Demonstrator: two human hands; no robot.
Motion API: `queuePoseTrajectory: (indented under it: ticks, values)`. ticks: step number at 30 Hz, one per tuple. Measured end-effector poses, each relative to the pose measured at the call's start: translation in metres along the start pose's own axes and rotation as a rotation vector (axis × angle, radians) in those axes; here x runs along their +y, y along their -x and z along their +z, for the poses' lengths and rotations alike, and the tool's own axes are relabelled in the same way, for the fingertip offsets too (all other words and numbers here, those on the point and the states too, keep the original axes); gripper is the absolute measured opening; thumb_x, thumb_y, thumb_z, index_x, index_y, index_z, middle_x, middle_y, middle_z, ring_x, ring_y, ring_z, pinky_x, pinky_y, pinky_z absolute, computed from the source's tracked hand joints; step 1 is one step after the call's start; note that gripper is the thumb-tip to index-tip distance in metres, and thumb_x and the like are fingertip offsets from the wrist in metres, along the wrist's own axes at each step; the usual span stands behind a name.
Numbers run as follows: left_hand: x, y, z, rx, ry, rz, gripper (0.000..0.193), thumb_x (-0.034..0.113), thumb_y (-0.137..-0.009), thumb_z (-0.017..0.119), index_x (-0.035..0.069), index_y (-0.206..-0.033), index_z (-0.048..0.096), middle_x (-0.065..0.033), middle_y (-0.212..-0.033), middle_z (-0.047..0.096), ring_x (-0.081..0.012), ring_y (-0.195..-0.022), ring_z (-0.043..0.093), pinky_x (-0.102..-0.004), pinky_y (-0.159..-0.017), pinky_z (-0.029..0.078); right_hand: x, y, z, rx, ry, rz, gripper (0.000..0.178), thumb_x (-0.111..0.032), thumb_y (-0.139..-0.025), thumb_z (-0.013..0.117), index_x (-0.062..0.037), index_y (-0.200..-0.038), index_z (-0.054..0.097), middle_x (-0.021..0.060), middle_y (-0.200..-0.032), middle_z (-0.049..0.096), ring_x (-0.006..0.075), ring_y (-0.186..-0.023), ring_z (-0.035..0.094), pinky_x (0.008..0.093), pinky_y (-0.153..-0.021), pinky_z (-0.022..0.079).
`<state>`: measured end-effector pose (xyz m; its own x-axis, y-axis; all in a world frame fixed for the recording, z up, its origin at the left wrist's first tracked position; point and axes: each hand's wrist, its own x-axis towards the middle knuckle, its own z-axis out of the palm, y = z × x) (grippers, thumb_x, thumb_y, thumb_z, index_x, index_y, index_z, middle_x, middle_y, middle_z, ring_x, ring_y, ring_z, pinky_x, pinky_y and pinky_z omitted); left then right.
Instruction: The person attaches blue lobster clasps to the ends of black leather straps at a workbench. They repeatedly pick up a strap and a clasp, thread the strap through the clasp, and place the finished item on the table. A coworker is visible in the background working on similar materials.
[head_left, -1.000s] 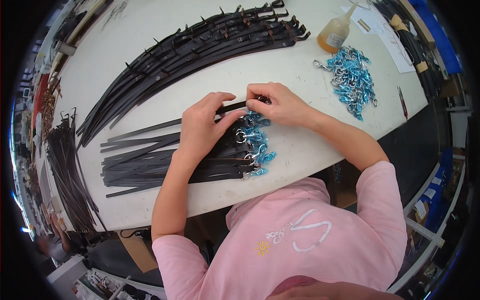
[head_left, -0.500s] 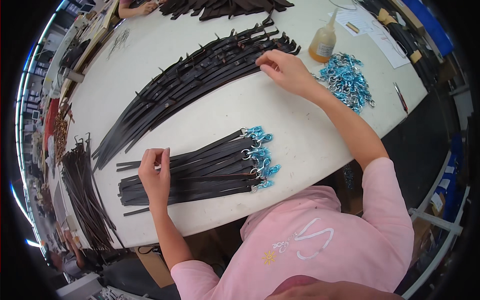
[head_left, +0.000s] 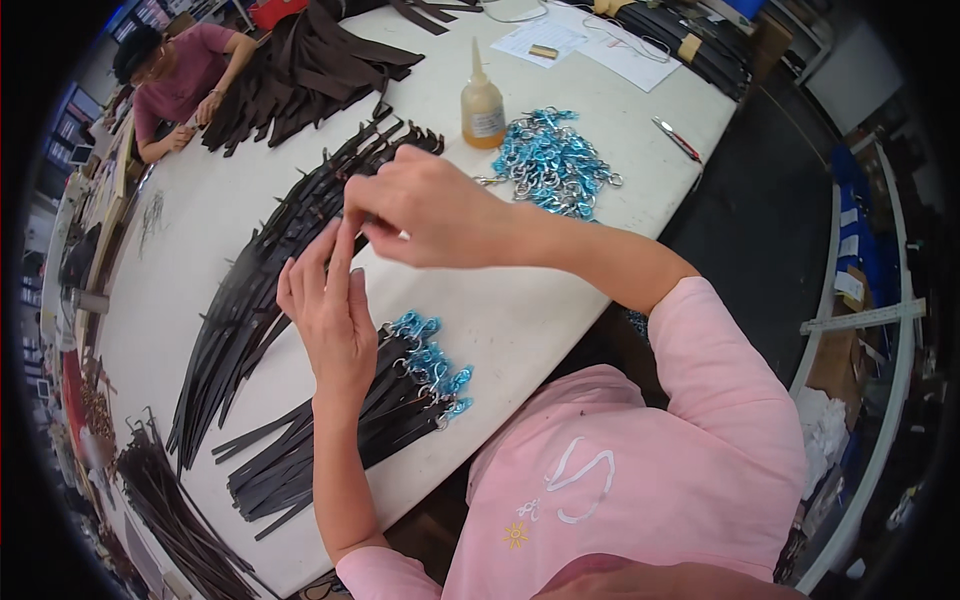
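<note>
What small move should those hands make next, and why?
Perhaps the right hand should ease one length from the curved strap bundle: in this view, it and the left hand meet over that bundle, while the clipped straps lie separately. Any grip is hidden.

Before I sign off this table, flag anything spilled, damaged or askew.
Nothing stands out: the translucent, amber-filled plastic bottle is upright with no visible spill, and the long, flat black straps with blue-wrapped silver clips lie grouped together.
</note>
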<state>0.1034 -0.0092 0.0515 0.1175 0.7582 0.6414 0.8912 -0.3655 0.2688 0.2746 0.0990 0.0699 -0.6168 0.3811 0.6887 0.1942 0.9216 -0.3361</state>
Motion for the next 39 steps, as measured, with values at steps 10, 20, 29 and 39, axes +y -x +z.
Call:
queuePoseTrajectory:
  ticks: [10,20,29,39]
  values:
    - [-0.028,0.008,-0.140,0.021,0.333,-0.447,0.036,0.003,-0.101,0.055,0.002,-0.135,0.064,-0.0071,-0.117,0.071,-0.0024,-0.073,0.051,-0.0185,-0.059,0.038,0.101,0.109,-0.043,-0.219,0.404,0.265,0.014,-0.014,-0.088,0.071,-0.0064,-0.099,0.067,0.0067,-0.095,0.062,0.0222,-0.093,0.060,0.0354,-0.086,0.043]
    - [-0.008,0.027,-0.094,-0.236,-0.013,-0.189,0.050,-0.017,-0.091,0.052,0.006,-0.133,0.068,-0.0067,-0.085,0.061,-0.0107,-0.072,0.055,-0.0257,-0.058,0.040,0.131,0.101,-0.042,-0.284,0.301,0.503,0.015,-0.016,-0.087,0.069,-0.0025,-0.092,0.072,0.0068,-0.092,0.066,0.0224,-0.095,0.063,0.0366,-0.087,0.049]
    - [-0.037,0.081,-0.035,-0.324,0.313,-0.446,0.039,-0.008,-0.096,0.052,0.002,-0.130,0.067,-0.0059,-0.084,0.058,-0.0106,-0.070,0.052,-0.0252,-0.064,0.041,0.129,0.083,-0.079,-0.201,-0.142,0.811,0.026,-0.023,-0.091,0.069,0.0000,-0.104,0.073,0.0074,-0.093,0.074,0.0146,-0.087,0.069,0.0283,-0.083,0.054]
    - [-0.029,0.068,-0.028,-0.398,0.190,-0.363,0.035,-0.006,-0.096,0.055,0.004,-0.127,0.069,-0.0070,-0.080,0.055,-0.0126,-0.064,0.047,-0.0306,-0.055,0.032,0.088,0.115,-0.026,-0.232,0.539,0.331,0.006,-0.017,-0.087,0.067,-0.0116,-0.085,0.069,0.0007,-0.080,0.068,0.0189,-0.093,0.058,0.0397,-0.101,0.034]
